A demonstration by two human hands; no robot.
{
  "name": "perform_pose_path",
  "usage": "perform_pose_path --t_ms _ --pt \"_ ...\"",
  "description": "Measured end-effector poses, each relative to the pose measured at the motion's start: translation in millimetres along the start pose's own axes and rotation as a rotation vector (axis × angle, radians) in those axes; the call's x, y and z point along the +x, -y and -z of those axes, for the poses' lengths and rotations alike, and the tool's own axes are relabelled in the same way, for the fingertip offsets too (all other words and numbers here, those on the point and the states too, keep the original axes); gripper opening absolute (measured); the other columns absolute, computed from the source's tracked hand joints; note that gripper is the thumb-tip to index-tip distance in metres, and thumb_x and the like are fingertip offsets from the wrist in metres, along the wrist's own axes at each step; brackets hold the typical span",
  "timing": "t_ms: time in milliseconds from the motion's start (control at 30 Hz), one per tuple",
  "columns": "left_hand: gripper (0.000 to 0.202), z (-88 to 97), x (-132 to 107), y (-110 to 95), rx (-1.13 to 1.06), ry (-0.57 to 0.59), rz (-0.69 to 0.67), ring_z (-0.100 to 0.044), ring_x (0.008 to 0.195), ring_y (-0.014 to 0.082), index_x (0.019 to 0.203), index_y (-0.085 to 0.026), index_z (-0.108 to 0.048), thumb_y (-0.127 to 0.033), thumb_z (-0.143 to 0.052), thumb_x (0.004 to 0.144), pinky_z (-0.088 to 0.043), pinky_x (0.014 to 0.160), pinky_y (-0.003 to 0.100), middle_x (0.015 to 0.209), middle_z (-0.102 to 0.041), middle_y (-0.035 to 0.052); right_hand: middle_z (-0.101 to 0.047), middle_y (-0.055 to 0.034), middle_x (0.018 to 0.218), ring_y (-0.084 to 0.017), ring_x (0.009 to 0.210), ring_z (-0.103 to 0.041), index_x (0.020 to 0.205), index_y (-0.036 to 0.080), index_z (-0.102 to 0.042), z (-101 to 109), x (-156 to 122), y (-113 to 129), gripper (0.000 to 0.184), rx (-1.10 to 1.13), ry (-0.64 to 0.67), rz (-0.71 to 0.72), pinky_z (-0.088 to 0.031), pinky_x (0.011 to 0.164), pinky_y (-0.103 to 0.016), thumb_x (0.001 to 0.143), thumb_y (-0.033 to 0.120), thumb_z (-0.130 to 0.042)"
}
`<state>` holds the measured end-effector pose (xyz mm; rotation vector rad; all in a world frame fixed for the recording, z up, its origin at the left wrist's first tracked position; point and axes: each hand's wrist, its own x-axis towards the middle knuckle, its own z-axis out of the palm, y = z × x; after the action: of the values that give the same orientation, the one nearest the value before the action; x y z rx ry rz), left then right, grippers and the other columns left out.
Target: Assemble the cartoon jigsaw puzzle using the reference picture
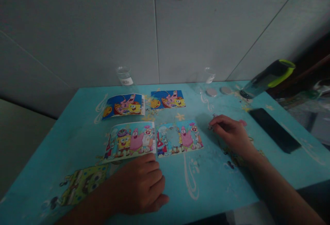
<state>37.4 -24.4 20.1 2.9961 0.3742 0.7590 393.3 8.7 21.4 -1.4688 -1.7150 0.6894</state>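
My left hand [143, 185] rests loosely curled on the table, palm down, just below the lower picture card [129, 141] and close to its bottom edge. Nothing shows in its fingers. To the right, my right hand [233, 134] pinches a small puzzle piece [210, 126] between thumb and fingertips, low over the table; its print is mostly hidden. Left of that hand lies a partly filled cartoon jigsaw puzzle [189, 140] with a table-coloured gap in its upper middle. Its picture matches the lower card.
Behind these lie a blue cartoon card [123, 105] and a matching puzzle [168, 99]. Two clear jars [125, 77] [209, 76] stand near the wall, with silver lids [211, 92] beside one. A dark bottle [266, 78] and a black phone [274, 129] are at the right.
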Motion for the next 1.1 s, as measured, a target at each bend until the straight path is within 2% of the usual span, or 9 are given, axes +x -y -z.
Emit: perform_pose_path --t_ms 200,300,367,567,633,833,1000,1100 --pt "0.025 0.1 0.1 -0.2 0.001 0.021 0.012 -0.049 0.062 0.0169 0.084 -0.018 -0.065 -0.032 -0.052 0.099 -0.046 0.074 0.038 0.064 -0.056 0.0010 -0.071 -0.0068 0.093 -0.022 0.084 -0.066 0.095 0.024 -0.073 -1.5 -1.0 3.8 0.014 0.025 0.118 0.033 -0.053 0.075 -0.036 0.095 0.035 -0.064" --pt "0.023 0.0 -1.5 -0.3 0.008 0.029 0.014 -0.050 0.063 0.0168 0.083 -0.018 -0.064 -0.033 -0.055 0.097 -0.047 0.076 0.038 0.065 -0.057 0.0010 -0.072 -0.0051 0.092 -0.019 0.079 -0.065 0.106 0.023 -0.072 -5.2 -3.3 4.8 0.020 0.056 0.147 -0.036 -0.053 0.070 -0.032 0.095 0.038 -0.067" --pt "0.023 -0.1 -2.0 -0.8 0.011 0.033 0.016 -0.051 0.064 0.0169 0.082 -0.018 -0.064 -0.032 -0.055 0.097 -0.047 0.077 0.039 0.066 -0.058 0.0011 -0.073 -0.0042 0.090 -0.018 0.077 -0.066 0.105 0.022 -0.072 -7.2 -4.1 5.6 0.021 0.069 0.166 -0.067 -0.053 0.070 -0.031 0.095 0.040 -0.068" --pt "0.025 0.3 1.0 -1.5 0.010 0.003 0.028 -0.049 0.062 0.0163 0.079 -0.018 -0.064 -0.029 -0.051 0.098 -0.047 0.073 0.038 0.064 -0.056 0.0002 -0.076 -0.0062 0.104 -0.021 0.093 -0.070 0.103 0.023 -0.077 -7.8 -2.1 9.6 0.022 0.037 0.224 0.016 -0.055 0.086 -0.035 0.098 0.039 -0.062" --pt "0.023 1.3 2.6 -1.0 0.022 -0.029 0.039 -0.050 0.063 0.0166 0.083 -0.017 -0.065 -0.027 -0.052 0.098 -0.046 0.073 0.038 0.064 -0.058 0.0005 -0.077 -0.0064 0.105 -0.022 0.094 -0.071 0.104 0.024 -0.077 -7.9 -2.3 11.0 0.023 0.015 0.222 0.010 -0.055 0.086 -0.036 0.098 0.039 -0.062" --pt "0.018 5.9 7.7 1.4 0.040 -0.136 0.151 -0.058 0.075 0.0182 0.089 -0.016 -0.067 -0.020 -0.052 0.097 -0.048 0.081 0.039 0.073 -0.065 0.0030 -0.079 -0.0043 0.104 -0.021 0.091 -0.072 0.107 0.026 -0.078 -11.6 -3.1 14.2 0.023 -0.009 0.242 -0.043 -0.057 0.083 -0.035 0.096 0.042 -0.066" --pt "0.014 1.3 8.6 4.8 0.065 -0.114 0.192 -0.062 0.087 0.0193 0.098 -0.015 -0.069 -0.017 -0.055 0.097 -0.050 0.085 0.039 0.081 -0.068 0.0040 -0.078 -0.0039 0.098 -0.021 0.087 -0.072 0.099 0.026 -0.078 -15.2 -1.3 9.5 0.022 -0.026 0.290 -0.001 -0.057 0.082 -0.035 0.096 0.042 -0.065" --pt "0.017 -2.0 8.6 7.3 0.080 -0.092 0.212 -0.063 0.093 0.0206 0.108 -0.013 -0.069 -0.016 -0.057 0.097 -0.051 0.087 0.039 0.092 -0.071 0.0059 -0.077 -0.0045 0.097 -0.021 0.086 -0.071 0.098 0.025 -0.077 -16.6 -0.2 6.6 0.023 -0.048 0.304 0.029 -0.057 0.081 -0.035 0.098 0.042 -0.063"
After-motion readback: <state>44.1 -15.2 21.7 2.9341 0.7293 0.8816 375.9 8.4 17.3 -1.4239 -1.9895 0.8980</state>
